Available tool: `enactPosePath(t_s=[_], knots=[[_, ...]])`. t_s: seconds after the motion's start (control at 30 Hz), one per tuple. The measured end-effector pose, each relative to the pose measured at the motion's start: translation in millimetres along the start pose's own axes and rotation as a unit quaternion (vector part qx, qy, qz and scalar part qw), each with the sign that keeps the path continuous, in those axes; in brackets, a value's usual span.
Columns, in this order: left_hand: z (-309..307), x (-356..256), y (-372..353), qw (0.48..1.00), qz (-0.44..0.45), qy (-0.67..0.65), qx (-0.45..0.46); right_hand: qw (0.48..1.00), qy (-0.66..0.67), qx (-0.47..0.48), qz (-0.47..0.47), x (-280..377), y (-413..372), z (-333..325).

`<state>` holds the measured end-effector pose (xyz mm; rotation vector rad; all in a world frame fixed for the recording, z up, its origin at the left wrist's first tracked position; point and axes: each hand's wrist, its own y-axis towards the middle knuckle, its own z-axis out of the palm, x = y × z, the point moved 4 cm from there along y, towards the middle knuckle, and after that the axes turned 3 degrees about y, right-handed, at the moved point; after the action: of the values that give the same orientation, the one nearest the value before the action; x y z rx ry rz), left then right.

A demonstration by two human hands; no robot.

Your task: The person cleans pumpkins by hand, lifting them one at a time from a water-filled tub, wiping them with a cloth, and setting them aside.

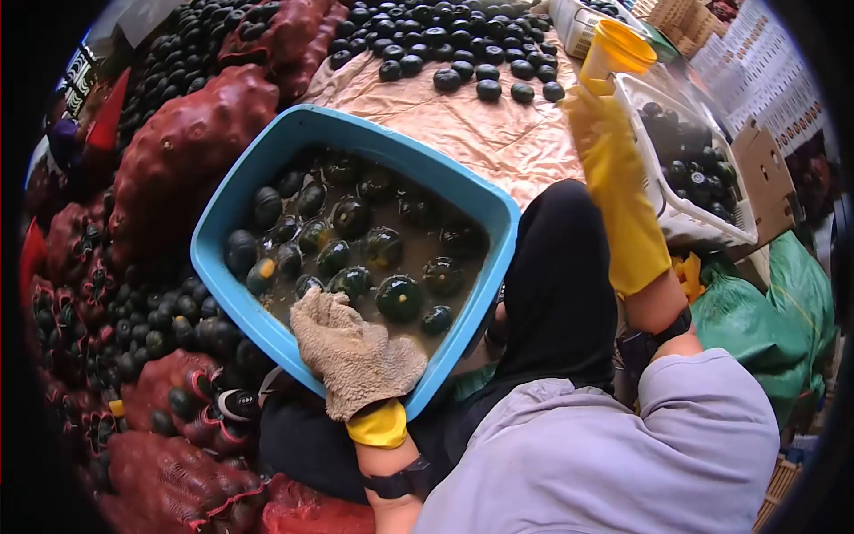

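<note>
A tan terry-cloth mitt [365,356] covers my left hand over the yellow glove and rests at the near side of the blue tub [294,351]. Its tip lies close to a small dark squash [309,285]; the fingers inside are hidden. Cloudy brown water fills the tub, with several round dark green squashes [398,297] floating in it. My right hand [594,120], in a long yellow rubber glove, is raised beyond my knee. It appears closed around the base of a yellow plastic scoop [623,46], beside a white crate [685,209] of dark squashes.
Many dark squashes [436,37] are spread on a pinkish cloth [445,125] beyond the tub. Bulging red mesh sacks [196,142] crowd the left side. On the right are a green sack [756,311] and a cardboard flap [763,178] against the crate.
</note>
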<state>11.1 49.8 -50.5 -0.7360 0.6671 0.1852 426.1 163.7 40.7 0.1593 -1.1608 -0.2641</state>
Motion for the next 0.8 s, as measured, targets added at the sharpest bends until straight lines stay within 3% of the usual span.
enactPosePath(t_s=[0.03, 0.07, 0.1, 0.13, 0.17, 0.2, 0.23, 0.27, 0.3, 0.5, 0.53, 0.67, 0.73, 0.77, 0.8], knots=[[-2.6, 1.2, 0.4, 1.000, -0.010, 0.014, 0.016, 0.998, -0.055, 0.033, -0.012, 10.1, 0.5, 13.4], [-3.5, 1.4, 0.4, 0.999, -0.021, 0.029, 0.034, 0.977, -0.115, 0.141, 0.110, -13.7, -23.3, 59.5], [0.6, 1.0, -6.7, 0.999, -0.024, 0.034, 0.026, 0.890, -0.302, 0.261, 0.222, -30.7, -36.5, 91.0], [9.5, 1.3, -18.8, 0.999, -0.027, 0.039, 0.018, 0.755, -0.503, 0.381, 0.176, -47.4, -44.5, 117.9], [16.2, 2.3, -26.0, 0.999, -0.029, 0.044, 0.013, 0.658, -0.583, 0.445, 0.170, -102.0, -55.9, 115.5], [16.7, 4.4, -25.8, 0.998, -0.022, 0.048, 0.022, 0.504, -0.633, 0.533, 0.246, -138.1, -69.0, 124.0], [13.2, 8.4, -21.2, 0.998, -0.015, 0.050, 0.032, 0.490, -0.657, 0.558, 0.131, -172.6, -91.8, 116.9], [10.2, 12.3, -12.6, 0.998, -0.006, 0.051, 0.043, 0.481, -0.667, 0.562, 0.092, -195.8, -104.5, 112.3], [5.1, 18.5, 3.4, 0.999, -0.009, 0.034, 0.023, 0.395, -0.695, 0.584, 0.144, -228.4, -107.3, 118.9], [9.1, 23.6, 17.2, 1.000, -0.004, 0.010, -0.028, 0.399, -0.592, 0.633, 0.299, -257.3, -88.6, 125.7], [6.9, 25.6, 21.8, 0.999, 0.001, -0.014, -0.041, 0.439, -0.577, 0.637, 0.262, -240.2, -82.5, 129.2], [10.2, 16.9, 1.4, 0.999, -0.022, -0.023, 0.009, 0.742, -0.360, 0.454, 0.338, -163.2, -88.7, 139.5], [21.7, 15.2, -12.3, 0.999, -0.028, -0.008, 0.045, 0.838, -0.307, 0.420, 0.165, -115.1, -112.5, 182.3], [22.5, 14.9, -19.0, 0.997, -0.011, 0.006, 0.072, 0.864, -0.308, 0.393, 0.061, -127.9, -134.8, 190.5], [29.1, 16.7, -25.4, 0.993, 0.017, 0.037, 0.107, 0.921, -0.257, 0.289, 0.050, -142.3, -137.6, 196.9]])
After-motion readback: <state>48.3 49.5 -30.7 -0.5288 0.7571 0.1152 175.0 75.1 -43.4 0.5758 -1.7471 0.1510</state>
